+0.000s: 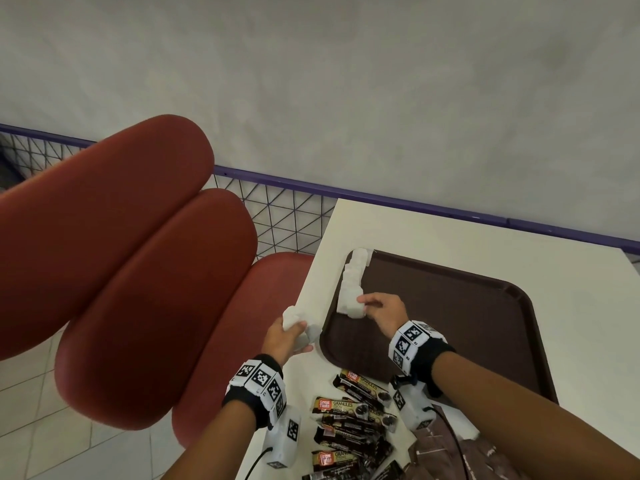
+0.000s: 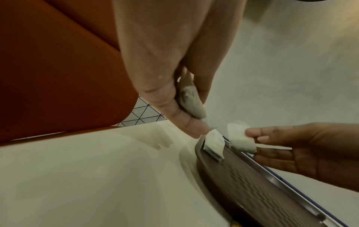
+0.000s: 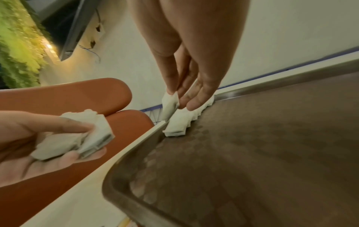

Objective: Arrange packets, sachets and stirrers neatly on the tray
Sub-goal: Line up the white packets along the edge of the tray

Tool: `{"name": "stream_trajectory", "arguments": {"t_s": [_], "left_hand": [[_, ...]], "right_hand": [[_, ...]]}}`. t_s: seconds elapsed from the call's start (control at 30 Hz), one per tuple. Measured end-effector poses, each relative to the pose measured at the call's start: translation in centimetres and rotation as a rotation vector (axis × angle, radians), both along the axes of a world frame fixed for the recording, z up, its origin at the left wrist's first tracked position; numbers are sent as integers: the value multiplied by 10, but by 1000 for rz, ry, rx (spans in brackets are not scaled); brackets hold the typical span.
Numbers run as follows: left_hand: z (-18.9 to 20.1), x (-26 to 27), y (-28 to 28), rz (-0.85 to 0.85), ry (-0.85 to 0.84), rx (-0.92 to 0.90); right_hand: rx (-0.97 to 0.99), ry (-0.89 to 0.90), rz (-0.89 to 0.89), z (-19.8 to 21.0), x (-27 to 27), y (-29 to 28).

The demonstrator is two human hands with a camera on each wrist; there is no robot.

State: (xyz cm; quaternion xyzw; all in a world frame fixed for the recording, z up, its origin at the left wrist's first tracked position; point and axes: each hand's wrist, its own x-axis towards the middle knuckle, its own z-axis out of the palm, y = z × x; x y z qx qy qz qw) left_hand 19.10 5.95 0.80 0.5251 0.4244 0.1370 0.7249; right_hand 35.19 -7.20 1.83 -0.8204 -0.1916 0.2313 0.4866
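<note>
Setting: a person stands at a pale cream tabletop [image 1: 450, 237] that carries a dark brown rectangular plastic tray [image 1: 450, 323].
Right hand: the right hand [image 1: 382, 311] reaches over the near left part of the tray, its thumb and fingertips pinching one small white paper sachet [image 3: 170, 106] held upright on its edge.
Sachet row: a line of overlapping white paper sachets [image 1: 351, 282] lies on the tray along its left rim, running from just under the right hand's fingertips away to the tray's far left corner; the pinched sachet stands at the near end of this row, touching it.
Left hand: the left hand [image 1: 284, 337] is just to the left of the right hand, above the tabletop's left edge and beside the tray's rim, its fingers and thumb curled around a small bundle of white sachets [image 3: 77, 138].
Coffee packets: a loose heap of dark brown and black stick packets printed with the word "GRANULES" [image 1: 353, 420] lies on the tabletop behind both hands, between the two wrists, off the tray.
Surroundings: red padded seat cushions [image 1: 138, 254] stand to the left of the left hand.
</note>
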Motion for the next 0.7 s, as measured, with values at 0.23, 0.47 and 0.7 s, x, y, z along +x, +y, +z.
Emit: {"name": "stream_trajectory", "arguments": {"t_s": [0.23, 0.47, 0.7], "left_hand": [[-12, 0, 12, 26, 81, 27], [-14, -2, 12, 14, 74, 17], [-13, -1, 12, 5, 72, 12]], "right_hand": [[-47, 135, 31, -14, 0, 6], [-164, 73, 91, -21, -6, 16], [-192, 4, 116, -26, -15, 18]]}}
